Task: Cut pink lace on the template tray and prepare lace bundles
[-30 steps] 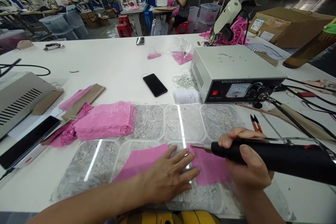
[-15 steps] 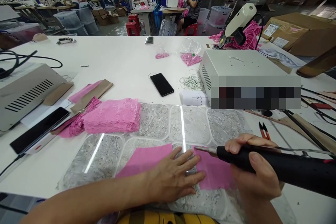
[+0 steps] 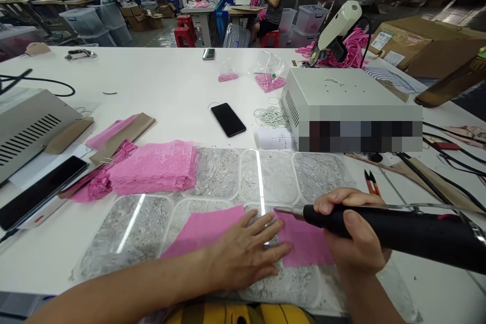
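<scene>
Black-handled tool (image 3: 402, 233) is crossing the right edge of the patterned mat (image 3: 98, 253), its long axis running nearly sideways. Pink fabric (image 3: 306, 243) is lying flat across the mat's near half. Left-hand grip (image 3: 248, 250) is resting splayed over the mat's near middle, clasping nothing; right-hand grip (image 3: 360, 251), the nearer, is clasping the tool. Metal tip (image 3: 290, 210) is pointing toward the mat's left side, sitting at the fabric's far corner.
</scene>
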{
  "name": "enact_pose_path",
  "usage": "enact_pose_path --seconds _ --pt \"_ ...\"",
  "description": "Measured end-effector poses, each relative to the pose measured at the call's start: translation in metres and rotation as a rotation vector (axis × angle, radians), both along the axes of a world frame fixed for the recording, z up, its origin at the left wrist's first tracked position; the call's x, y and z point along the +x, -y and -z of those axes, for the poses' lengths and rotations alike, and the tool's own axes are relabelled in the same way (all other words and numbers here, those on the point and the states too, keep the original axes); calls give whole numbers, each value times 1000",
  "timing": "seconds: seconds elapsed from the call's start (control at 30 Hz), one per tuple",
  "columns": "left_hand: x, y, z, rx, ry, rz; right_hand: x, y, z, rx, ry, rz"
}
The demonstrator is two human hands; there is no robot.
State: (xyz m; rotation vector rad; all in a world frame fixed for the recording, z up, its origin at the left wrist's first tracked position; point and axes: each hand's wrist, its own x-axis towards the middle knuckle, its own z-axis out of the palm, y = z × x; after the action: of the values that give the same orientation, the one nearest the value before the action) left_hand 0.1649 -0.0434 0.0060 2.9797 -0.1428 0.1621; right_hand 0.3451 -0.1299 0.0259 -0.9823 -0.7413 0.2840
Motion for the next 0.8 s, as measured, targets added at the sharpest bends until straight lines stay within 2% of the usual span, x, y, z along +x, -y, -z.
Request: enact_pose_path --seconds 0.27,0.47,0.8 --pt "-4 7 -3 11 -32 -22 3 11 -5 44 -76 -30" --pt "-13 17 -5 -2 -52 -20 8 24 -3 4 -93 -97" --pt "-12 20 -4 -13 -65 -27 3 21 -2 28 -86 -131"
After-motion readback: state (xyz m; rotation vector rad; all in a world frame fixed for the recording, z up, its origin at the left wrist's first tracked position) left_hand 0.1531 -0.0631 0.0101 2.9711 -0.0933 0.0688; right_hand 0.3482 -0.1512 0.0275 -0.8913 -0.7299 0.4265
